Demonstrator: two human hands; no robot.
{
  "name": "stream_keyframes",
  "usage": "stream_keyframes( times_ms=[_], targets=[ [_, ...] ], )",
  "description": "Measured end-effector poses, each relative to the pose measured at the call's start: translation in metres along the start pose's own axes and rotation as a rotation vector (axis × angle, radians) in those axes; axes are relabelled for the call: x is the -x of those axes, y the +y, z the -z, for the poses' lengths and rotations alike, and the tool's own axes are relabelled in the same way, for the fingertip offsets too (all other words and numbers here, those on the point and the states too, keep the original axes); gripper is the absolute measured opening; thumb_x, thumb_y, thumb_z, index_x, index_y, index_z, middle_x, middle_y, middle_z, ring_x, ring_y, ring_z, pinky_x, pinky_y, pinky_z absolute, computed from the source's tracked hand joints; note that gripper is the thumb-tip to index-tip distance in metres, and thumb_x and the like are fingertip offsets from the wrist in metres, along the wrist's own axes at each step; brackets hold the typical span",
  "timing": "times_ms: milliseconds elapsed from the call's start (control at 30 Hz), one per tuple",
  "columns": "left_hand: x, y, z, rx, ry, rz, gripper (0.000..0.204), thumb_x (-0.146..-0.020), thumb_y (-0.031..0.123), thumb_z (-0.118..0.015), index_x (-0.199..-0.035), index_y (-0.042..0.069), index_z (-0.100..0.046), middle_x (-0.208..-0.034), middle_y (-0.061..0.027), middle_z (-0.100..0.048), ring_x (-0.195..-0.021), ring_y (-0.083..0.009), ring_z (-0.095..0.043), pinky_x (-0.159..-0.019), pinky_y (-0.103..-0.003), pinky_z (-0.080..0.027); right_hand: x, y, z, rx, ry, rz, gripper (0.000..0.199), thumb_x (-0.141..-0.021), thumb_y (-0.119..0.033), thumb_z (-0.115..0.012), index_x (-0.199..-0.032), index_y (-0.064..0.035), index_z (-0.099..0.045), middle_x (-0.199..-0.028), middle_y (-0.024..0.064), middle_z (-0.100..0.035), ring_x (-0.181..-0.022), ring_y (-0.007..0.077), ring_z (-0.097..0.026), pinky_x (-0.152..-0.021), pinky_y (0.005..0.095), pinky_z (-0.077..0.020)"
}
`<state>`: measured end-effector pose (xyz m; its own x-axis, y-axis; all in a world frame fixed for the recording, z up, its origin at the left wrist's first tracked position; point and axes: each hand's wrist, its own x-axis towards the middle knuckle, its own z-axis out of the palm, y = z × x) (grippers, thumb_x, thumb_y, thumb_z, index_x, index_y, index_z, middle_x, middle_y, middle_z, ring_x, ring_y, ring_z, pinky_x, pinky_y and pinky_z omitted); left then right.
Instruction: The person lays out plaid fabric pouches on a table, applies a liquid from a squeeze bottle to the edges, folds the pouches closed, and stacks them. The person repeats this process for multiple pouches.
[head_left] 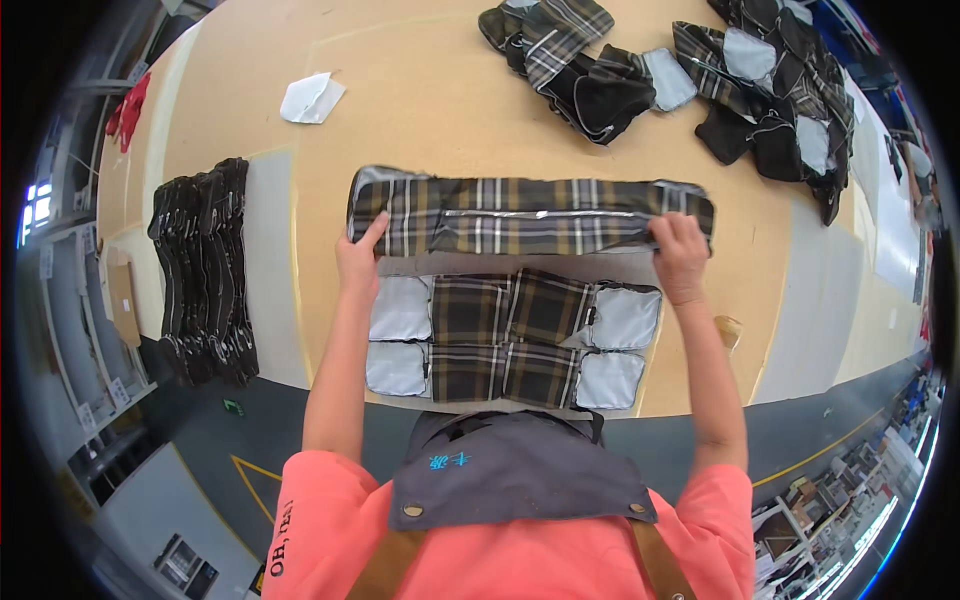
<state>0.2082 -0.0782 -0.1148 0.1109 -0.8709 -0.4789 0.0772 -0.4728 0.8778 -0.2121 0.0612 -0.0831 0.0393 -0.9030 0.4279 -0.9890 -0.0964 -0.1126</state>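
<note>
- Your grey apron (520, 475) is sitting nearest, over your coral shirt (335, 515).
- Your left hand (362, 252) and right hand (681, 248) are gripping opposite ends of that long plaid strip (540, 232).
- It's stretching sideways just beyond the plaid-and-silver pieces (470, 310), which are lying in two rows on the tabletop (420, 90).
- Dark stacks (203, 270) are lying off to your left, and loose plaid bundles (575, 50) are lying at far right.

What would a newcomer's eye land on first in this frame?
First, the long plaid fabric piece with a shiny silver line along it, held near its ends by the left hand and right hand. Nearer the person lie square dark plaid fabric panels. Black fabric strips lie bundled at the tan table's left side.
</note>
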Motion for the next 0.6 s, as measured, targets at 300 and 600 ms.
stream_keyframes(
  times_ms=[300,600],
  targets=[
    [0.008,-0.037,0.037,-0.936,0.193,-0.534,0.058,-0.075,0.016,-0.077,-0.129,0.010,-0.056,-0.102,-0.0121,-0.061,-0.097,-0.0271,-0.059,-0.084,-0.036,-0.048,0.057,-0.008,-0.021,-0.352,-0.290,-0.399,0.036,-0.078,-0.026,-0.074,-0.106,-0.0090,-0.059,-0.106,0.0082,-0.058,-0.099,0.0288,-0.053,-0.086,0.0403,-0.0423],
    [-0.009,-0.056,0.046,-1.157,0.166,-0.657,0.019,-0.075,0.020,-0.076,-0.090,0.011,-0.068,-0.086,-0.0064,-0.062,-0.085,-0.0267,-0.056,-0.077,-0.039,-0.044,0.075,0.008,-0.062,-0.201,-0.186,-0.606,0.027,-0.077,-0.018,-0.074,-0.100,-0.0097,-0.063,-0.089,0.0078,-0.061,-0.086,0.0282,-0.054,-0.078,0.0391,-0.0431]
  ],
)
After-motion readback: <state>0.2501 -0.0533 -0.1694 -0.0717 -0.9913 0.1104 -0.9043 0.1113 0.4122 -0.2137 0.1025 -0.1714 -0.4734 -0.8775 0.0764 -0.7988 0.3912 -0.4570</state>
